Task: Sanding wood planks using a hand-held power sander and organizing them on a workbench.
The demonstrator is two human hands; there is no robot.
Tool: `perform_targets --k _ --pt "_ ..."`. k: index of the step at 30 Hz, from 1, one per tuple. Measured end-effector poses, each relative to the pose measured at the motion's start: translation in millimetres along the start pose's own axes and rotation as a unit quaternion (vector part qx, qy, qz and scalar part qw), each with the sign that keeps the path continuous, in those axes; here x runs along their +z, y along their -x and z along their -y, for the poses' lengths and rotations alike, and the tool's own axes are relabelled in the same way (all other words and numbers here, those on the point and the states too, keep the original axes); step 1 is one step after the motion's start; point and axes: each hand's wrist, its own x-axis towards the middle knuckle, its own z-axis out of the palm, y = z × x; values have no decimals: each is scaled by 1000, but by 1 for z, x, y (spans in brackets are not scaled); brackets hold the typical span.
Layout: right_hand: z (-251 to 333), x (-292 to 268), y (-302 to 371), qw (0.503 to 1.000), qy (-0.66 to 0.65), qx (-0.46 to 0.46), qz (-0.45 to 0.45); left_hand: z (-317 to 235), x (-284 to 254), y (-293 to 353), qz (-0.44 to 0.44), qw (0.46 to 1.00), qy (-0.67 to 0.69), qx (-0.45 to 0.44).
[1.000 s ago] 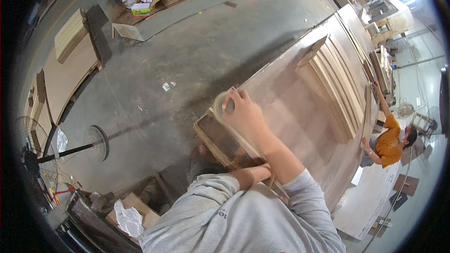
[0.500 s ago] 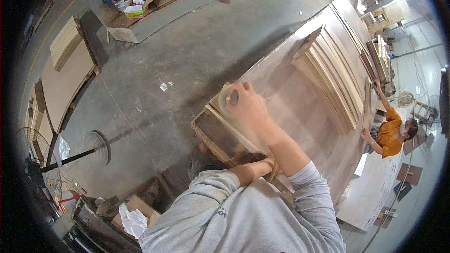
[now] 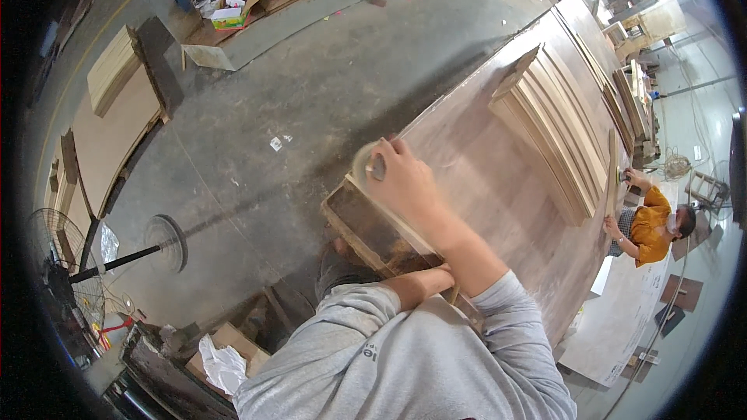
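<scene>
My right hand (image 3: pixel 398 175) is closed around a round sander (image 3: pixel 364 165), whose pale disc is smeared by motion. It sits at the far end of a narrow light wooden strip (image 3: pixel 405 227), which runs along the near left edge of the worktable (image 3: pixel 467 163). My left forearm crosses beneath the right one, and my left hand (image 3: pixel 440 274) shows only in part, close to the strip's near end. Its fingers are hidden behind my right forearm. A tan hose or cord (image 3: pixel 454 293) hangs just beside that wrist.
Stacked curved wooden strips (image 3: pixel 548 132) lie on the worktable. Across it, a co-worker in orange (image 3: pixel 652 222) holds a board and a small tool. An open-topped brown box (image 3: pixel 362 222) adjoins the table's left edge. A fan (image 3: pixel 66 257) and a pole with a round base (image 3: pixel 165 243) stand left.
My right hand and the sander have shifted slightly left and toward the table's near corner. My left hand stays in place. The co-worker's tool hand has moved a little nearer.
</scene>
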Motion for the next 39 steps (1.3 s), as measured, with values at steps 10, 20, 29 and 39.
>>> perform_targets --k 10,20,29,39 --pt "-46 -24 74 996 31 58 52 -1 19 18 -195 687 -698 -56" --pt "15 12 -1 994 -8 -94 -55 -8 38 23 3 160 -983 -91" --pt "-94 -39 79 991 28 105 -77 -13 25 20 68 155 -971 -170" --pt "-102 -39 111 988 40 141 -50 -18 16 23 122 140 -962 -200"
